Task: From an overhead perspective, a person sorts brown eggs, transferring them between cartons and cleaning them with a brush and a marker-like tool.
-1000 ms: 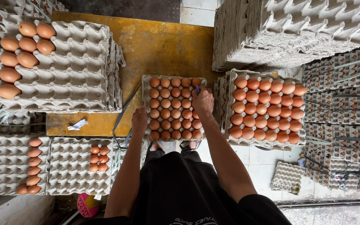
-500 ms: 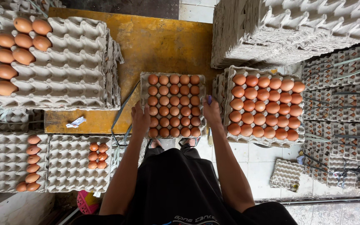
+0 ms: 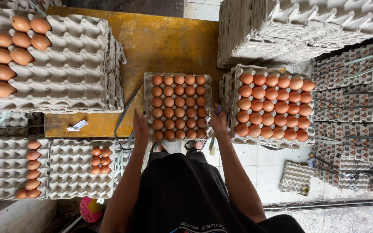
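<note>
At frame centre, the left hand [image 3: 140, 127] and right hand [image 3: 218, 122] clasp opposite edges of a full egg tray [image 3: 178, 105], fingers open flat, beside stacked trays [image 3: 273, 108] at right.

A full grey cardboard tray of brown eggs [image 3: 178, 106] sits in the middle, between the left hand [image 3: 140, 128] and right hand [image 3: 218, 122]. Another full egg tray [image 3: 273, 106] lies right (just beside it). A yellow wooden board [image 3: 165, 41] lies behind.

Narrow gap between egg tray [image 3: 178, 107] and neighbouring full tray [image 3: 274, 108]; yellow board [image 3: 169, 43] open beyond.
</note>
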